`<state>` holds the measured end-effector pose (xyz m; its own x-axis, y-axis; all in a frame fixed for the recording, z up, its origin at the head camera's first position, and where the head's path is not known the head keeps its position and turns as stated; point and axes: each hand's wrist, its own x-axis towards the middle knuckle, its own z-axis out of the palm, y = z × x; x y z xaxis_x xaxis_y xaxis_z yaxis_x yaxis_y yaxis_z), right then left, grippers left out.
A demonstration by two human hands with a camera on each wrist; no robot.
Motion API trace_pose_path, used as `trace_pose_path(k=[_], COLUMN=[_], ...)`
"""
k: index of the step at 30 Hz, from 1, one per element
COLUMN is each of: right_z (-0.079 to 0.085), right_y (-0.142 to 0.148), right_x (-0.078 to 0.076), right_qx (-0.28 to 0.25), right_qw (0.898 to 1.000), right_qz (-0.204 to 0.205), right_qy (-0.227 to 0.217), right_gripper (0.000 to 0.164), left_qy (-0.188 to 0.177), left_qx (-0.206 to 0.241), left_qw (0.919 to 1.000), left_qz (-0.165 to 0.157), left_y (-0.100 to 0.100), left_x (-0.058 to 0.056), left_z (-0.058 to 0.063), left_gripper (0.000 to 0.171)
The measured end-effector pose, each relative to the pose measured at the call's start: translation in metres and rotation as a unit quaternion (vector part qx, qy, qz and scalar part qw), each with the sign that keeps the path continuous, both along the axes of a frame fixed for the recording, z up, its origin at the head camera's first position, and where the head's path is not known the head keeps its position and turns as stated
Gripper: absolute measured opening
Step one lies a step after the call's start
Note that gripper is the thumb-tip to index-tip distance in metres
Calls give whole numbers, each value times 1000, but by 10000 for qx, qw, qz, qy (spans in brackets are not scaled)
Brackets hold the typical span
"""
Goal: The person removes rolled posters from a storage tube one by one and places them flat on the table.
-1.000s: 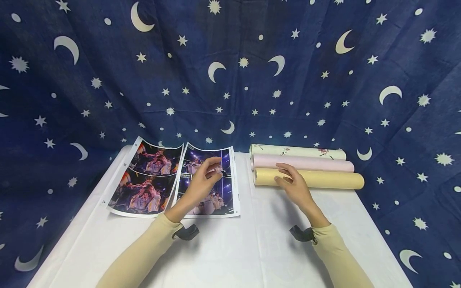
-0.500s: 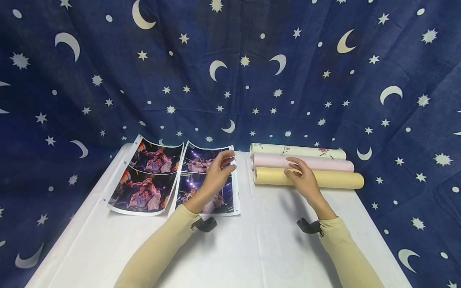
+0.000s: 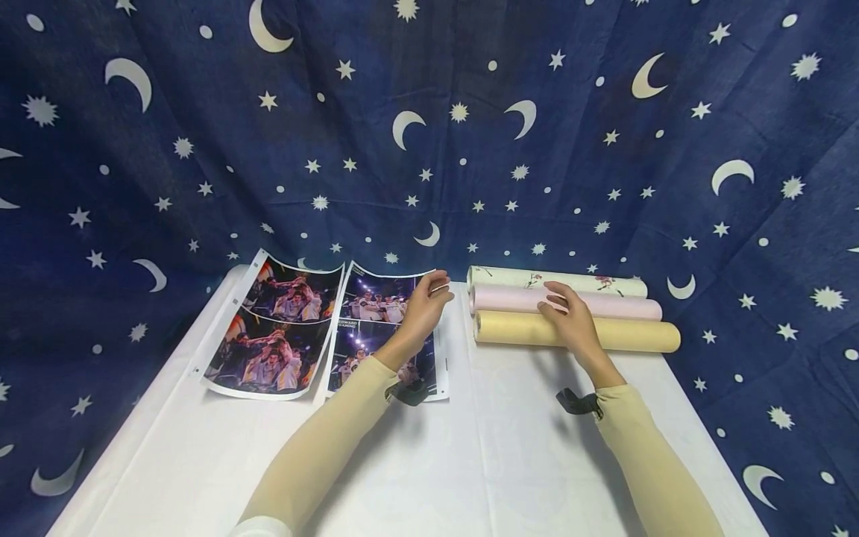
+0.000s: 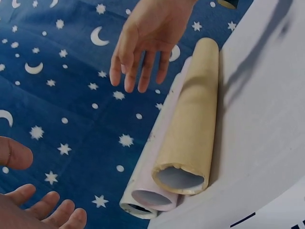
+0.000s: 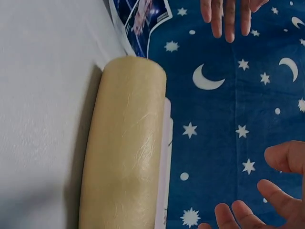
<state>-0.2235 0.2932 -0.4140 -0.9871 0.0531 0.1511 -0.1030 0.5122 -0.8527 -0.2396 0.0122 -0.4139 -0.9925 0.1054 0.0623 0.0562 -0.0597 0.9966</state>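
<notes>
Reaching step, I'd guess: left hand (image 3: 419, 315) and right hand (image 3: 577, 326) both empty, grip loose, so taking the yellow roll (image 3: 634, 335) at 1 o'clock probably means dropping lower.

Yellow roll (image 3: 624, 334), pink roll (image 3: 612, 305), floral cream roll (image 3: 560, 280) — hollow, lying side by side on the table (image 3: 463, 462).

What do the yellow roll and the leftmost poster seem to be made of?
Yellow roll: possibly plastic-coated paper or vinyl, with a soft sheen; fine wrinkles catch the light.
Leftmost poster: probably paper, a thin sheet with curling edges; gloss hard to judge.
</notes>
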Motion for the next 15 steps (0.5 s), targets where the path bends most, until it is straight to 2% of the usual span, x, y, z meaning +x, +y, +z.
trace_pose_path(k=[15], right_z=[-14], right_y=[15], right_x=[-38], right_qx=[624], right_qw=[9973], right_qz=[-239], right_qy=[-296], right_gripper=[55], left_qy=[-422], left_qx=[-150], left_qw=[9988], left_qz=[180], left_y=[24], left_x=[-44], left_z=[-20], left_gripper=[52])
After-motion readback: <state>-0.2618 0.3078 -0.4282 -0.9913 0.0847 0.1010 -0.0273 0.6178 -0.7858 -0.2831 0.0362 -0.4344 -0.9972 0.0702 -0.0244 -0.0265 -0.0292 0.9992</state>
